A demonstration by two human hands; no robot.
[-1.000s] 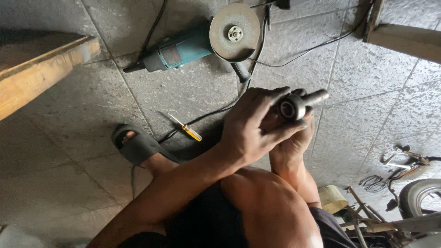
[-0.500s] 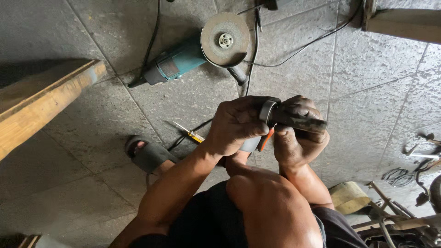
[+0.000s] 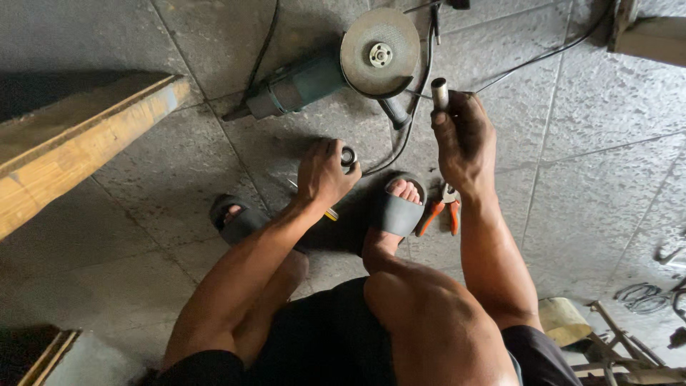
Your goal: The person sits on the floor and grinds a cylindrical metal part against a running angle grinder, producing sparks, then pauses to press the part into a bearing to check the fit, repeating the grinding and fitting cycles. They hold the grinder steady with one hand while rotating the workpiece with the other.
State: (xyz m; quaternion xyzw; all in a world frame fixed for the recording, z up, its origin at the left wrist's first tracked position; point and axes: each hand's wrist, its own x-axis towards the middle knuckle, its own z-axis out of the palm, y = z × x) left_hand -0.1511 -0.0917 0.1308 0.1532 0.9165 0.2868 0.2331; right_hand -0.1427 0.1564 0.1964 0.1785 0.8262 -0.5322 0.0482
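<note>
Metal tube (image 3: 439, 92) upright in right hand (image 3: 464, 143)

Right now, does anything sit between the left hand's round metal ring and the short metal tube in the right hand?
Nothing visible: only bare floor and a black cable below separate the round metal ring from the short metal tube.

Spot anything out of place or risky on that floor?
Yes. The angle grinder lies on the floor, its disc face up, and a black cable runs beside the sandalled foot. Orange-handled pliers lie loose by that foot. The left hand and right hand hold small metal parts.
</note>
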